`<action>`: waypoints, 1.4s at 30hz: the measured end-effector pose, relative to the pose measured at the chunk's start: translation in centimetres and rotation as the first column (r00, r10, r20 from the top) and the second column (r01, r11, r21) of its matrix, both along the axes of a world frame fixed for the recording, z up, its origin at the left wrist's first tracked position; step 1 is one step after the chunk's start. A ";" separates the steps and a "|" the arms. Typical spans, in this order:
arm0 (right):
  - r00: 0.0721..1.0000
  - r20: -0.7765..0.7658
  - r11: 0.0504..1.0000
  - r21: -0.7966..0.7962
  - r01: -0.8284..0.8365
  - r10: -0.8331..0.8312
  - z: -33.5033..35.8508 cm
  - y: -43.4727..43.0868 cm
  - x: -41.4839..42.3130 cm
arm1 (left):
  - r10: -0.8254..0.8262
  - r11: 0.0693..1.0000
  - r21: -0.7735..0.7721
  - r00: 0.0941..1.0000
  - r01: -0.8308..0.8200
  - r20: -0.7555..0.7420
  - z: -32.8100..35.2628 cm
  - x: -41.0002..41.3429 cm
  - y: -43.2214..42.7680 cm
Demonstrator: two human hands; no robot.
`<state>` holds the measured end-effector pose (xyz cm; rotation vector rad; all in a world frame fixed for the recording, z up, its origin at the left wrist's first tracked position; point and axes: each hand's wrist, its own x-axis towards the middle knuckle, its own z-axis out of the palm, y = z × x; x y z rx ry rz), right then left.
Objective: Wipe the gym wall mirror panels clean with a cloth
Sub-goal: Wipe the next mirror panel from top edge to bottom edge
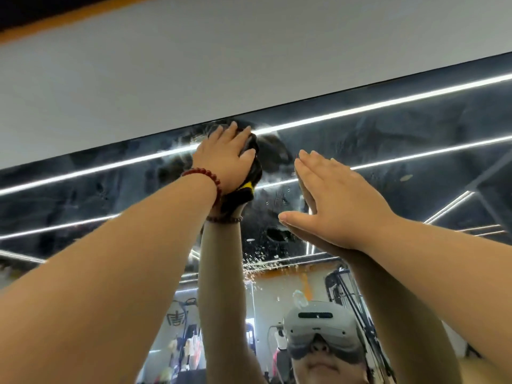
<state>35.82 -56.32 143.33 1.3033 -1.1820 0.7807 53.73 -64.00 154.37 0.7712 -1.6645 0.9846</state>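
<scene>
Both arms were raised high against the wall mirror [388, 139], near its top edge where it met the grey wall [249, 65]. The left hand [225, 159] pressed a dark cloth [253, 173] flat against the glass, fingers extended over it, fingertips almost at the mirror's upper edge. The cloth was black with a small yellow patch at its lower part; it was bunched under the palm and stuck out on the right side and below the wrist. A red bead bracelet [213, 180] sat on the left wrist. The right hand [332, 200] lay flat and bare on the glass just right of the cloth, fingers straight and together, thumb spread out to the left, holding nothing. The two hands were near each other but apart, not touching.

The glass around the hands looked smeared, with hazy wipe marks and water droplets [263, 261] below the cloth. Reflected in the mirror were long ceiling light strips [401, 102], both forearms, a white headset [318, 322] on the person's head, and gym equipment [349, 295] on the right, blurred.
</scene>
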 end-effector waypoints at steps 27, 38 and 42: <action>0.996 -0.008 0.994 0.060 0.091 -0.090 -0.3 0.0 0.0 | -0.031 0.999 -0.011 0.999 0.031 -0.007 -2.7 3.1 -1.8; 0.994 0.005 0.991 0.077 0.110 -0.111 -3.2 -0.1 0.0 | -0.026 0.998 -0.055 0.963 0.042 0.269 -4.0 2.9 -1.3; 0.996 0.030 0.993 0.086 0.075 -0.078 -4.1 -0.1 0.2 | -0.038 0.996 -0.075 0.987 0.050 0.156 -5.2 0.6 -0.5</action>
